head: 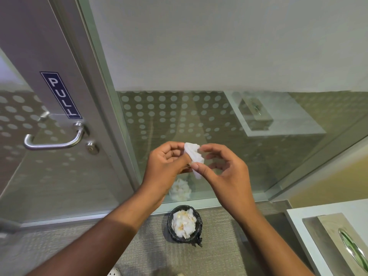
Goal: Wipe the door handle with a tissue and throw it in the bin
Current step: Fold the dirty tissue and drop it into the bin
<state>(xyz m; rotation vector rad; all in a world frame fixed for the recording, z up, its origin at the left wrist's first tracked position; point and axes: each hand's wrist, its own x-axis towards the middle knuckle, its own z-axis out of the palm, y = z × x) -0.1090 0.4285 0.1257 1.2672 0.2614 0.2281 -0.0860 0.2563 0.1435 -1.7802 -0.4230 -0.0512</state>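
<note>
A white crumpled tissue [194, 156] hangs between both hands in front of the glass wall. My left hand [166, 166] pinches its upper left edge. My right hand [223, 170] holds the lower part with the thumb, its other fingers spread. The steel lever door handle [53, 141] sits on the door at the left, well apart from both hands. Directly below the hands on the floor stands a small black-lined bin [171, 222] filled with several used tissues.
A blue PULL sign [60, 95] is on the grey door above the handle, with a round lock [92, 148] beside it. A metal tissue box [336, 242] rests on a white counter at the lower right. The glass panel [199, 120] carries frosted dots and reflections.
</note>
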